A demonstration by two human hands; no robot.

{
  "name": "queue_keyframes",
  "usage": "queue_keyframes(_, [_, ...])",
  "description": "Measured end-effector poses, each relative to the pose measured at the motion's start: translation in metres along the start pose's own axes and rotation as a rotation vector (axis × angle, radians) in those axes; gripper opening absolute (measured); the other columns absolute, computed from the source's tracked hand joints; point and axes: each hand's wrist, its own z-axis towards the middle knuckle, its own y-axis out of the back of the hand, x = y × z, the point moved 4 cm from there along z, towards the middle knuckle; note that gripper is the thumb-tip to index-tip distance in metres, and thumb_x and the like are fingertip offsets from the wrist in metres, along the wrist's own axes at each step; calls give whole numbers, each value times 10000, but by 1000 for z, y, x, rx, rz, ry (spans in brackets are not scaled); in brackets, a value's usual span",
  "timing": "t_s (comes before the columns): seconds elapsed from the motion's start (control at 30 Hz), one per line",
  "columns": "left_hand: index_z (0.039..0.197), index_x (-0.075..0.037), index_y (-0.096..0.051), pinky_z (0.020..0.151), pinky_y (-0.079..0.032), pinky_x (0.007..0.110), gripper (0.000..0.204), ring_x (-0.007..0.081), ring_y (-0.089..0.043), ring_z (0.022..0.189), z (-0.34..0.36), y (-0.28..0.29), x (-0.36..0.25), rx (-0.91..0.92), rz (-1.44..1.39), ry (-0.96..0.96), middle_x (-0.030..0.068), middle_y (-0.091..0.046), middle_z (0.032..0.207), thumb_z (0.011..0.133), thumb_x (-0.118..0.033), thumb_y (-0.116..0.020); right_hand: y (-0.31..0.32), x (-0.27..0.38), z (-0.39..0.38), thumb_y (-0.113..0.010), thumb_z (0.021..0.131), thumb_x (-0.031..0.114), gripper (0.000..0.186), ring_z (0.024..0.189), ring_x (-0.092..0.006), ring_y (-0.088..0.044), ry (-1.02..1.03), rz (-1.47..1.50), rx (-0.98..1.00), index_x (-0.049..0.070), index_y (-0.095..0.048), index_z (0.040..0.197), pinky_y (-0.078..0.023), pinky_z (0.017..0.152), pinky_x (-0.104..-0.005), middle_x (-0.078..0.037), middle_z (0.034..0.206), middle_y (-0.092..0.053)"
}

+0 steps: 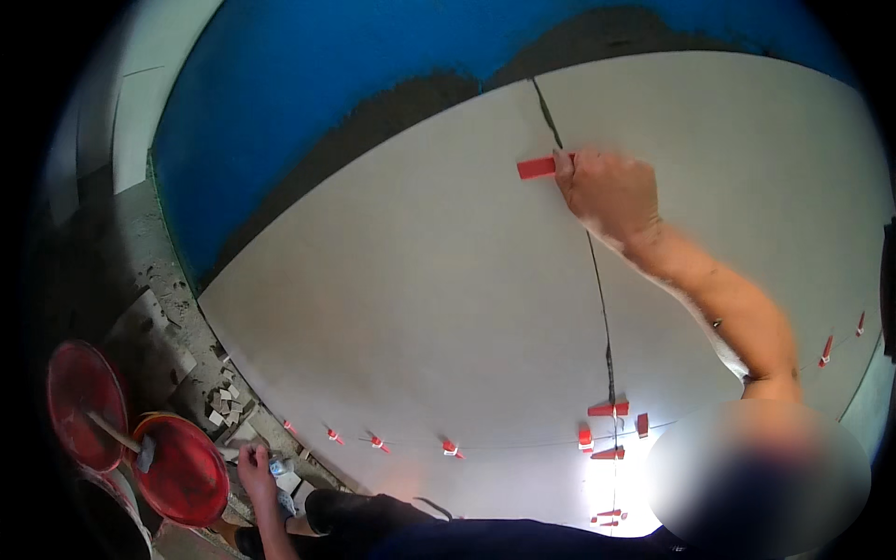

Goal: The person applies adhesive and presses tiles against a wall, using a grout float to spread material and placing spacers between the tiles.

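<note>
My right hand (611,191) is closed around a red tile wedge (536,168). The wedge lies across the dark joint between two large pale grey tiles (392,280), and its other end is hidden in my fingers. Grey mortar shows along the upper part of the joint (548,114). Down at the lower left, my left hand (257,471) hangs with its fingers curled, beside the tiles' edge; what it holds, if anything, cannot be made out. Several more red wedges with white clips (585,440) sit along the lower joints.
Blue wall (308,75) with dark mortar (411,103) borders the tiles above. At the left stand red buckets (187,481), one with a handled tool (117,432) across it. Broken tile pieces (227,403) and a clear bottle (278,465) lie on the floor. A blurred patch covers the lower right.
</note>
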Motion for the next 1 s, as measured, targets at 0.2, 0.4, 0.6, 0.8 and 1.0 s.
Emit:
queue_keyframes(0.2, [894, 16, -585, 664, -466, 314, 158, 157, -556, 688, -40, 20, -19, -32, 80, 26, 86, -615, 766, 904, -135, -631, -15, 1, -7, -554, 957, 354, 434, 429, -270, -568, -151, 15, 6, 109, -584, 601, -463, 425, -373, -92, 528, -585])
queue_keyframes(0.4, [892, 16, -596, 689, -475, 342, 144, 193, -578, 704, -71, 80, -29, -110, 178, -19, 92, -615, 756, 876, -122, -634, -13, -3, -10, -570, 945, 356, 341, 606, -282, -631, -245, 229, 95, 80, -627, 753, -489, 498, -395, -102, 666, -629])
queue_keyframes(0.6, [840, 19, -573, 604, -453, 360, 131, 199, -553, 606, -85, 115, -18, -186, 356, 13, 113, -596, 689, 860, -96, -633, -35, -2, -11, -585, 920, 422, 412, 547, -234, -598, -224, 200, -31, 84, -594, 684, -472, 438, -364, -78, 607, -584])
queue_keyframes(0.8, [879, 26, -595, 653, -477, 422, 159, 320, -618, 686, -78, 70, -8, -32, 459, 21, 180, -622, 740, 846, -122, -644, -13, -10, -4, -576, 924, 274, 342, 527, -240, -597, 20, 204, -129, 100, -590, 630, -461, 465, -351, -62, 582, -596])
queue_keyframes(1.0, [934, 43, -603, 668, -483, 442, 238, 383, -638, 741, -75, 18, -42, 91, 413, 35, 229, -642, 780, 845, -164, -680, -9, -8, 7, -553, 949, 323, 379, 557, -244, -617, 15, 224, 42, 103, -614, 646, -483, 505, -377, -60, 604, -612])
